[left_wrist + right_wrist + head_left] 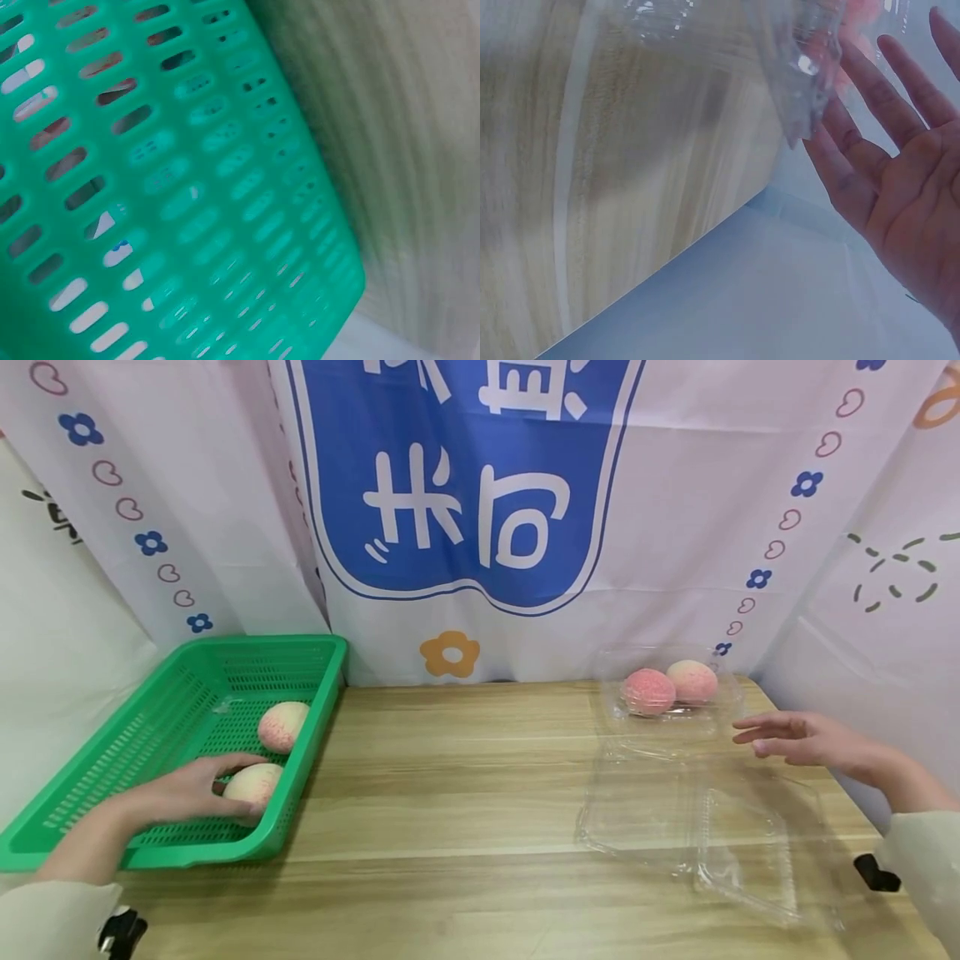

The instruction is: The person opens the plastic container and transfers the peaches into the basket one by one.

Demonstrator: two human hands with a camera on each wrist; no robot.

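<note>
In the head view my left hand [187, 789] reaches into the green basket [336, 664], its thumb and fingers curled round a cream-and-pink peach [253, 787]. Another peach [283, 727] lies behind it in the basket. The left wrist view is filled by the slotted basket wall [187, 180], so that hand is mostly hidden there. My right hand [817, 742] hovers at the right with loosely extended fingers and holds nothing. Beside it stands a clear plastic box [611, 697] containing a pink peach [649, 692] and a paler peach [692, 682].
An unfolded clear plastic clamshell box [637, 810] lies on the wooden table [450, 793] in front of the filled one. A printed white-and-blue cloth [465, 560] hangs behind the table's back edge. The table's right edge runs beneath my right arm.
</note>
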